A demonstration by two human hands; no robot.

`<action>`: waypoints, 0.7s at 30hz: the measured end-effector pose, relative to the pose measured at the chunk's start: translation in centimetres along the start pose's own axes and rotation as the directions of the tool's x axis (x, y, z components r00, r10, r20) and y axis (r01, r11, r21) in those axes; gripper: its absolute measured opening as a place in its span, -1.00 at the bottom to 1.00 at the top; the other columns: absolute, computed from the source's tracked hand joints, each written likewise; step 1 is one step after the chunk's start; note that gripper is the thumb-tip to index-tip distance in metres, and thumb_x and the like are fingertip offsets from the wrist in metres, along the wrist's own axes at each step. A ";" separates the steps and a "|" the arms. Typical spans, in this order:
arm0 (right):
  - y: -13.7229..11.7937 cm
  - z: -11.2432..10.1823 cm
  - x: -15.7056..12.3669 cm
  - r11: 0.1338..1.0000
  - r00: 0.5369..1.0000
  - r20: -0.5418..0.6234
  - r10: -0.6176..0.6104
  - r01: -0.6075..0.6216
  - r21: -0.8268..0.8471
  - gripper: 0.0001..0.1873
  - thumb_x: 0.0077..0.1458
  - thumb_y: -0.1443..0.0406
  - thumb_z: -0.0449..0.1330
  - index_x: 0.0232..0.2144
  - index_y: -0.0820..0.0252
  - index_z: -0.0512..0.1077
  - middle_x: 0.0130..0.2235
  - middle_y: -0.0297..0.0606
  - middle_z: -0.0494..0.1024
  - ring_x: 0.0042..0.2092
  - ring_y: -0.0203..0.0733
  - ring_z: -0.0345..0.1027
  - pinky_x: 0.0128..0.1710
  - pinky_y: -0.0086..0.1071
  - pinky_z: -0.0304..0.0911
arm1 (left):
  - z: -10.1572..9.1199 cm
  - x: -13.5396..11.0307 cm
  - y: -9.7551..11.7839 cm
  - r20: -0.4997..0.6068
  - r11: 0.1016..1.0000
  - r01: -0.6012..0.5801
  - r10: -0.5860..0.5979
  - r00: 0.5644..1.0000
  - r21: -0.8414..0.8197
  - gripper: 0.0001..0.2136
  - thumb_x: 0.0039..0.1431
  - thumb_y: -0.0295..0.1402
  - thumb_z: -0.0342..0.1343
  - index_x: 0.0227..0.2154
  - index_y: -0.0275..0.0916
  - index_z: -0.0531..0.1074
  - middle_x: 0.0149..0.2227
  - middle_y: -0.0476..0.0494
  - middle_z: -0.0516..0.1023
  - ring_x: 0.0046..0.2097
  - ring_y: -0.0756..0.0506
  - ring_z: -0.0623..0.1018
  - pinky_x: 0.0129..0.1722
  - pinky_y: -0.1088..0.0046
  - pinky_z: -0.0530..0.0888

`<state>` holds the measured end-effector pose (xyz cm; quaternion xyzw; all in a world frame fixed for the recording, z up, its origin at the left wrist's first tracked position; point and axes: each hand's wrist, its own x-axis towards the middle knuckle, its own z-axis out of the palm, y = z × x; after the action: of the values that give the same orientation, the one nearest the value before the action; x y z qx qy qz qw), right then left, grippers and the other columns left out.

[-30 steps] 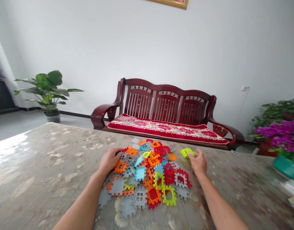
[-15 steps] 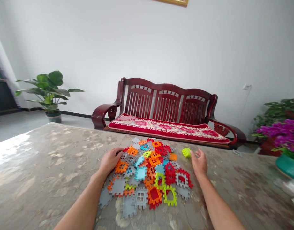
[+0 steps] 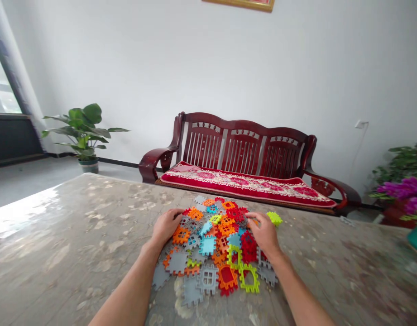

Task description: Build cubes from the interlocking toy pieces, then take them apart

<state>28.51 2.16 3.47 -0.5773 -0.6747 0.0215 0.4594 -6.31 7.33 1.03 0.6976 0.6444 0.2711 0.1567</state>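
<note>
A heap of interlocking plastic building panels in grey, orange, red, light blue and lime green lies on the table. My left hand (image 3: 167,225) rests against the heap's left edge, its fingers curved and a gap between thumb and forefinger, close to an orange window panel (image 3: 181,235). My right hand (image 3: 265,233) reaches over the right side of the heap, fingertips by the red panels (image 3: 236,213) and a grey piece, with thumb and fingers apart. Just beyond that hand sits a lime-green block (image 3: 274,218) of joined panels. Lime-green frame panels (image 3: 249,277) lie at the near side.
A patterned cloth covers the table (image 3: 103,244). Behind it stands a dark red wooden bench (image 3: 242,149) with a red floral cover (image 3: 249,184). A potted plant (image 3: 88,129) is on the left, and purple flowers (image 3: 403,192) are on the right.
My right hand has left the lime-green block and moved left onto the heap. The left hand stays at the heap's left edge. The whole view has shifted slightly.
</note>
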 end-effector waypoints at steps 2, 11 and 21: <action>-2.8 1.3 0.7 0.994 0.981 0.169 -0.096 0.102 -0.027 -0.72 0.07 0.35 0.07 -0.25 0.07 0.56 -0.14 -0.26 0.60 -0.05 -0.13 0.37 0.05 -0.22 0.20 | 0.0 0.0 0.0 0.001 1.000 -0.003 0.003 1.000 0.004 -0.67 0.21 -0.29 -0.08 -0.10 -0.08 0.55 -0.03 -0.02 0.60 0.00 -0.11 0.54 0.01 0.45 0.39; -8.7 4.7 3.0 0.881 0.830 0.554 -0.072 0.313 -0.354 -0.56 0.07 0.47 0.06 -0.12 -0.07 0.53 0.04 -0.36 0.53 0.02 -0.14 0.35 -0.01 -0.25 0.14 | 0.1 0.1 -0.1 -0.008 1.000 -0.013 0.013 1.000 -0.019 -0.68 0.19 -0.30 -0.06 -0.11 -0.09 0.55 -0.04 -0.03 0.61 -0.01 -0.11 0.54 0.01 0.45 0.39; -9.5 6.0 3.1 0.782 0.814 0.573 -0.098 0.419 -0.462 -0.71 0.16 0.42 0.04 -0.31 0.10 0.57 -0.22 -0.15 0.62 -0.13 -0.08 0.42 -0.08 -0.22 0.11 | 0.2 0.1 -0.3 -0.010 1.000 -0.011 0.010 1.000 -0.029 -0.68 0.20 -0.29 -0.06 -0.11 -0.09 0.55 -0.03 -0.04 0.60 -0.01 -0.12 0.54 0.02 0.42 0.39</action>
<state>17.73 4.52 7.14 -0.5570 -0.8229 -0.0913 0.0649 -6.44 7.47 0.76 0.6973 0.6375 0.2847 0.1623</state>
